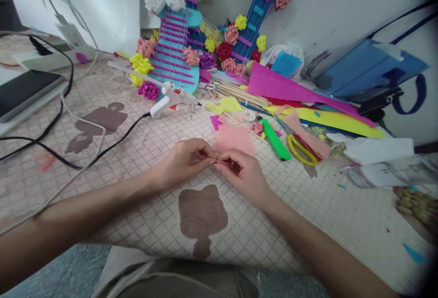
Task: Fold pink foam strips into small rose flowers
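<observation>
Fingertips of my left hand (186, 161) and my right hand (244, 175) meet over the middle of the table. Between them they pinch a small piece of pink paper (215, 159), mostly hidden by the fingers. Just beyond my hands lie flat pink paper squares (232, 137), with a thin wooden stick (244, 128) across them. To the right of these are a green utility knife (274, 139) and yellow-handled scissors (301, 149). A white glue gun (171, 99) rests on the cloth past my left hand.
Paper-flower decorated blue shapes (173, 51) lean at the back. Colored paper sheets (301, 92) and wooden skewers (239, 91) lie behind the knife. Cables (71, 165) cross the left side, near a phone (27, 90). A clear bottle (386, 172) and a blue bag (372, 67) are at right.
</observation>
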A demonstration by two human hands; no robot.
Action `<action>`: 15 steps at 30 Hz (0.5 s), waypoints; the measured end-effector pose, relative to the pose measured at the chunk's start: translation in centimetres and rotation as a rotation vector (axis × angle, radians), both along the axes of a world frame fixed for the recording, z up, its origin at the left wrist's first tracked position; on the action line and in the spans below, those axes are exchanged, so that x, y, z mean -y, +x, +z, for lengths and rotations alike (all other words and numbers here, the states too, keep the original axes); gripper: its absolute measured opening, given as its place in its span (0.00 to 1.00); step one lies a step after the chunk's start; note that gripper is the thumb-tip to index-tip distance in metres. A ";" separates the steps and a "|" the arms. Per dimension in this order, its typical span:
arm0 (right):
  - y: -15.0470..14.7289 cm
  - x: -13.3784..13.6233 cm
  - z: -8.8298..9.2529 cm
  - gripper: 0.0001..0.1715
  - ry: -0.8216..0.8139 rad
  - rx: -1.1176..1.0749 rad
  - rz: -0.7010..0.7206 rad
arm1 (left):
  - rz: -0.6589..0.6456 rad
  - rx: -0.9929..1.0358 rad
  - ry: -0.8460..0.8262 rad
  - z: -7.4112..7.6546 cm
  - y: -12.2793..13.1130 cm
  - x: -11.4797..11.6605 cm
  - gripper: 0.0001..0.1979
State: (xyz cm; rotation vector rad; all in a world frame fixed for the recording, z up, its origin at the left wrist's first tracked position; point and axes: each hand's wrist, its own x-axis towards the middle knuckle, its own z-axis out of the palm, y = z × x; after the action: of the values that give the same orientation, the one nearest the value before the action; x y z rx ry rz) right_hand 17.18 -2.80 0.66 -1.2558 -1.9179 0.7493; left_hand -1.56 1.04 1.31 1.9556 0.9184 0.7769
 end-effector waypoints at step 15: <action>1.1 0.1 0.7 0.05 -0.019 -0.019 -0.132 | 0.081 -0.022 0.065 0.4 -0.4 -0.1 0.04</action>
State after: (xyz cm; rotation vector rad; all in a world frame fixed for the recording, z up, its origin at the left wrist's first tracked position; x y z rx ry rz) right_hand 18.28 -2.88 1.33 -1.3675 -1.7975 0.7097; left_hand -1.92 1.18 1.75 1.9973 1.0021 0.8420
